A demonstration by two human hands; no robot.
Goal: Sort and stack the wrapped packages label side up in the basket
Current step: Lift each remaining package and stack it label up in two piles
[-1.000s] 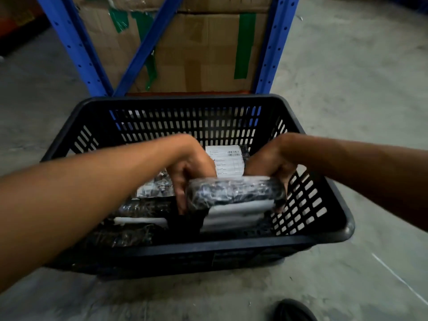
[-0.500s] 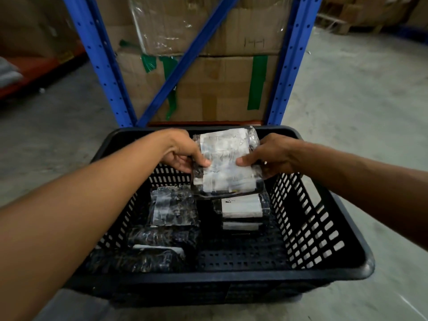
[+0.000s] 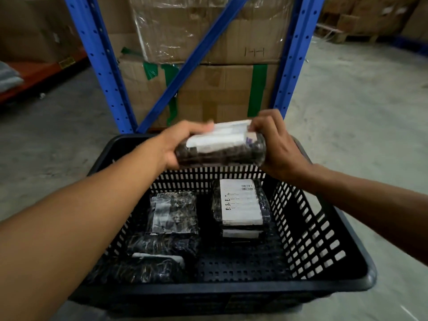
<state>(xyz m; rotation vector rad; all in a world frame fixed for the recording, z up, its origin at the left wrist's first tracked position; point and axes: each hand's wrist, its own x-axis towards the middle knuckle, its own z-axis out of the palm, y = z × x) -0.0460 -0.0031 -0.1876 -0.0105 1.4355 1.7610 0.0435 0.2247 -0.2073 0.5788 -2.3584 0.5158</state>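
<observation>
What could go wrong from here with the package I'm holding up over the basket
1. The held package is pinched only at its ends by the left hand and right hand, above the basket's far rim; a slip on the glossy wrap could drop it, perhaps outside.
2. It is tilted, its label facing up and away; it could end up label down if turned further.
3. The right stack is narrow; a careless drop onto it could shift it.
</observation>
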